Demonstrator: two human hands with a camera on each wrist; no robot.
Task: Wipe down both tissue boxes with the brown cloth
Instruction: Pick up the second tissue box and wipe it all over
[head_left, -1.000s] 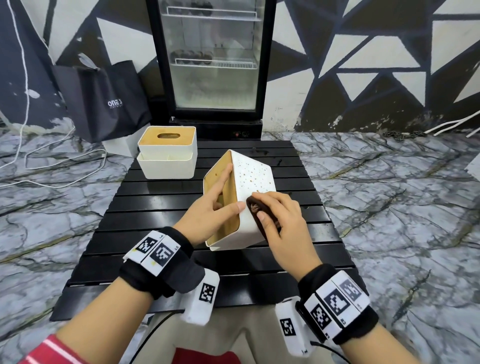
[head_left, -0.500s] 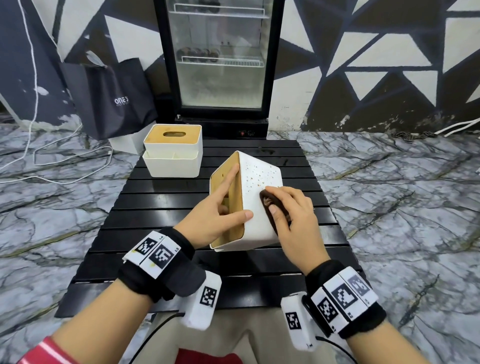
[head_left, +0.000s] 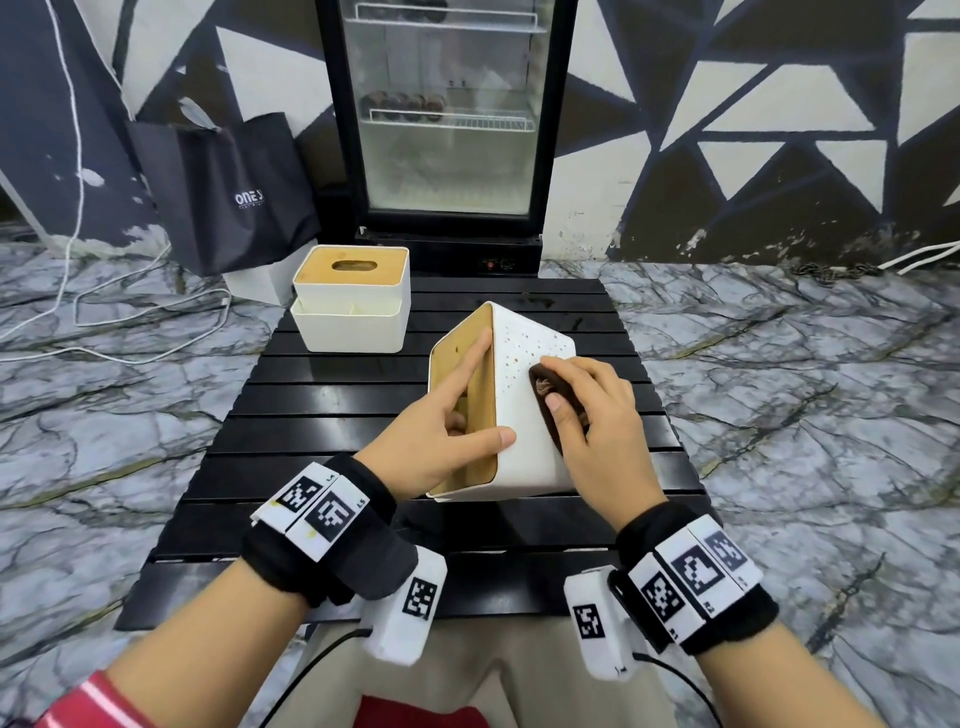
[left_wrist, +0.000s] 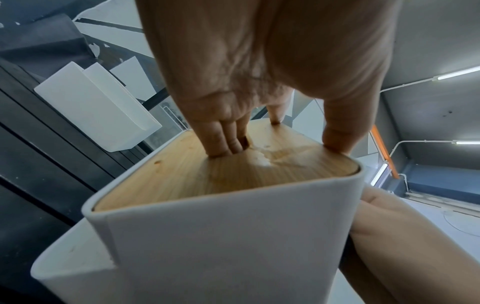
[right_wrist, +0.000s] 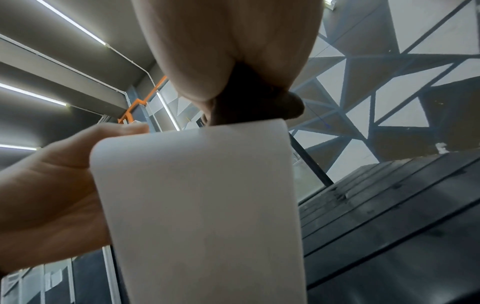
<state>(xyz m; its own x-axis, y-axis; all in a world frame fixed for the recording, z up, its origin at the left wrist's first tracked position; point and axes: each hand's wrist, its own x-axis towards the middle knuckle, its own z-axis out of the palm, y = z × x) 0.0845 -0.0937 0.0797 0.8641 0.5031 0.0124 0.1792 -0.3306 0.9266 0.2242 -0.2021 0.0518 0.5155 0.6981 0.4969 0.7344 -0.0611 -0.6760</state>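
We are mid-wipe on the first tissue box (head_left: 519, 415), tipped on edge at the slatted table's (head_left: 311, 457) centre: our left hand (head_left: 436, 431) clamps it, fingers hooked in the wooden lid's slot, while our right hand (head_left: 597, 415) presses the bunched brown cloth (head_left: 545, 387) against its smooth, speckled white side. Next we judge the box needs turning to fresh faces. The second tissue box (head_left: 353, 312), white and rounded with a wooden lid, waits upright at eleven o'clock.

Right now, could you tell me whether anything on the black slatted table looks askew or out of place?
Only the speckled white tissue box with the wooden lid: it is tipped on edge, lid facing left, held by the left hand. The other white tissue box stands upright.
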